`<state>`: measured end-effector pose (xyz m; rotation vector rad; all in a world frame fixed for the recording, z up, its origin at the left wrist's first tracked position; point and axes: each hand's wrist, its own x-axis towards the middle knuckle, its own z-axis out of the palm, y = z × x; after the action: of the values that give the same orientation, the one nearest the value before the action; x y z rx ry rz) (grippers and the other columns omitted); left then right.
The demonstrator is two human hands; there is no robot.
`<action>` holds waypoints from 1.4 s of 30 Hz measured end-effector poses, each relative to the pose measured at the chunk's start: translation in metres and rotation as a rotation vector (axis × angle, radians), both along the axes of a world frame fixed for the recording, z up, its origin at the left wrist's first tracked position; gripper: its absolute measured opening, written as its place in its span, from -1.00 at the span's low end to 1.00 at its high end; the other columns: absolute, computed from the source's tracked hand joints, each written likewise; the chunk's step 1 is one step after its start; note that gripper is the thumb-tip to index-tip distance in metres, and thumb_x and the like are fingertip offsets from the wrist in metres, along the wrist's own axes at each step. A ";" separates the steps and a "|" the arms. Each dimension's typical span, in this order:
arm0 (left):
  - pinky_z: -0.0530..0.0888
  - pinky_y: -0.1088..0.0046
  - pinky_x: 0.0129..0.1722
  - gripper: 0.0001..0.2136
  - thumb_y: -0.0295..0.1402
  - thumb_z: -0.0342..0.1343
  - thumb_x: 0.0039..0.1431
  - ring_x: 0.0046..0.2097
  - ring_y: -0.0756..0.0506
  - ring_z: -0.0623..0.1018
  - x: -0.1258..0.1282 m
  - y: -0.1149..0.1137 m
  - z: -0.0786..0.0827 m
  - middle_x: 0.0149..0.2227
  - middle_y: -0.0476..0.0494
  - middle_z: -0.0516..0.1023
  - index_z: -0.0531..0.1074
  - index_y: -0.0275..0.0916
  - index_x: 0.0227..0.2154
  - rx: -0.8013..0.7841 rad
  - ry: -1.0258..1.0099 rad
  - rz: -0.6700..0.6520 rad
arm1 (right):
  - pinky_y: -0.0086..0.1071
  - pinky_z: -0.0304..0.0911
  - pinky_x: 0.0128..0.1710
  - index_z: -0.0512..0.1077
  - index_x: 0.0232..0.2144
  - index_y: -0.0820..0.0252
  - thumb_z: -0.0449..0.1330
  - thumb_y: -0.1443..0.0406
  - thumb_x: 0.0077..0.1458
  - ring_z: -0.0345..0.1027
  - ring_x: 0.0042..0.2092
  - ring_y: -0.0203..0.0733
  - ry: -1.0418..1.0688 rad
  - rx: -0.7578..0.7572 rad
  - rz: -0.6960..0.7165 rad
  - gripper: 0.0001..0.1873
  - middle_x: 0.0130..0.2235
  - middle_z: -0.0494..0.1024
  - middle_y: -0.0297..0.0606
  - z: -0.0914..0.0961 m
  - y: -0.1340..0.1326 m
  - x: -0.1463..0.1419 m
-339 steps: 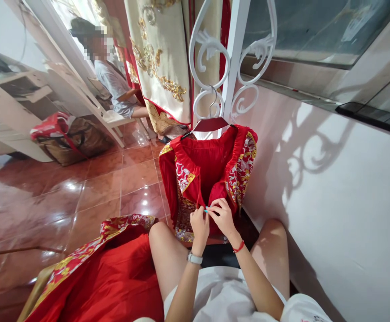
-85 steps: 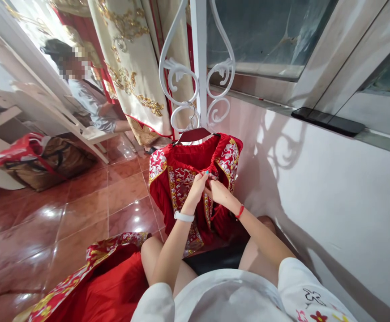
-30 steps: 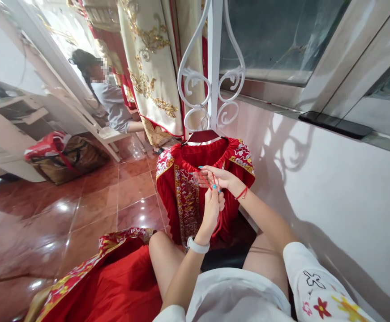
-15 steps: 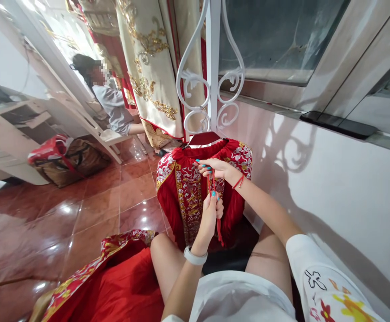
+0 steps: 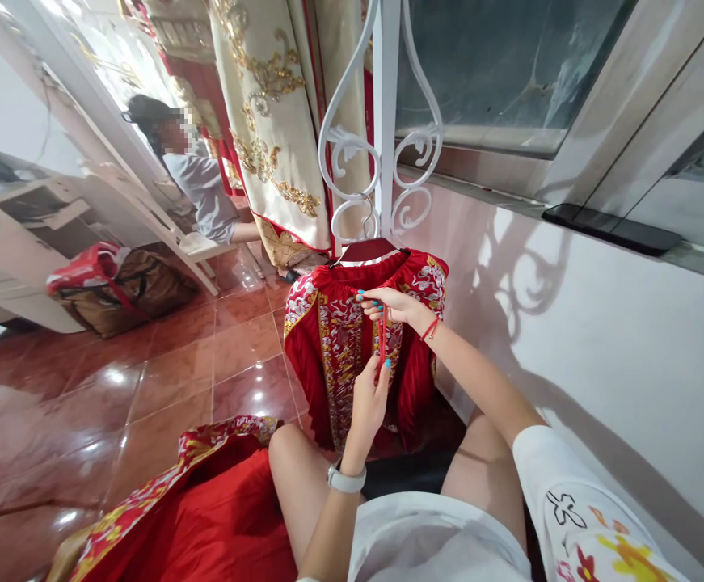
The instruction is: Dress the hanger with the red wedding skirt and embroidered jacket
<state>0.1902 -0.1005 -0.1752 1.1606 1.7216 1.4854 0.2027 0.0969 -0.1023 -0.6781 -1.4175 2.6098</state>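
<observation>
A red garment (image 5: 343,364) with white and gold embroidery hangs on a clothes hanger (image 5: 368,250) in front of me. Near its neckline, my right hand (image 5: 391,305) pinches a red cord (image 5: 382,335) with fingers bent. Lower down, the same cord runs taut into my left hand (image 5: 371,394), where thumb and fingers are closed on it. A white watch band sits on my left wrist and a thin red string on my right one. My fingers hide both gripped parts of the cord.
A second red embroidered garment (image 5: 206,501) lies beside my left leg. White scrolled metalwork (image 5: 381,137) holds the hanger; a cream garment (image 5: 267,105) hangs behind. At left are a seated person (image 5: 197,178), a brown bag (image 5: 139,295) and a desk. A wall (image 5: 570,347) borders my right.
My left hand has shifted slightly down and left and turned, its fingers less curled. The cord end that hung below it no longer shows. My right hand stays nearly in place.
</observation>
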 end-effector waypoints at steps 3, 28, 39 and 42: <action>0.13 0.52 -0.50 -0.75 -0.15 0.00 0.25 -0.52 0.04 0.23 -0.015 -0.004 0.012 -0.54 0.04 0.28 0.35 -0.25 -0.36 -0.027 0.031 0.014 | -0.63 -0.08 -0.63 0.31 -0.40 0.27 0.04 0.37 0.30 -0.09 -0.58 -0.46 0.026 0.015 0.042 -0.81 -0.58 0.11 -0.51 0.001 0.003 0.006; 0.40 0.44 -0.36 -0.62 0.05 0.15 0.00 -0.49 -0.04 0.38 -0.087 0.028 0.016 -0.60 0.06 0.28 0.34 -0.20 -0.45 0.102 -0.198 0.119 | -0.61 -0.24 -0.69 0.25 -0.49 0.22 0.09 0.28 0.31 -0.26 -0.69 -0.51 0.082 0.425 -0.109 -0.70 -0.71 -0.02 -0.65 -0.016 -0.005 0.002; 0.33 0.12 0.01 -0.77 -0.29 -0.09 0.24 -0.10 -0.25 0.43 -0.093 0.052 0.035 -0.22 -0.28 0.47 0.45 -0.22 -0.36 0.181 0.666 0.401 | -0.57 -0.27 -0.69 0.36 -0.44 0.23 0.17 0.03 0.22 -0.28 -0.66 -0.49 0.034 0.464 -0.039 -0.62 -0.66 -0.04 -0.63 0.001 -0.002 0.015; 0.30 0.11 0.12 -0.75 -0.41 -0.08 0.21 0.07 -0.27 0.41 -0.092 0.066 0.057 -0.05 -0.33 0.47 0.45 -0.24 -0.13 0.247 0.829 0.328 | -0.54 -0.26 -0.67 0.35 -0.43 0.23 0.17 0.03 0.22 -0.27 -0.64 -0.48 0.050 0.526 -0.011 -0.62 -0.65 -0.02 -0.62 0.001 -0.003 0.018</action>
<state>0.0977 -0.0342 -0.1184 1.8800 2.4031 1.5431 0.2203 0.0940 -0.1009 -0.5368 -1.9541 2.0763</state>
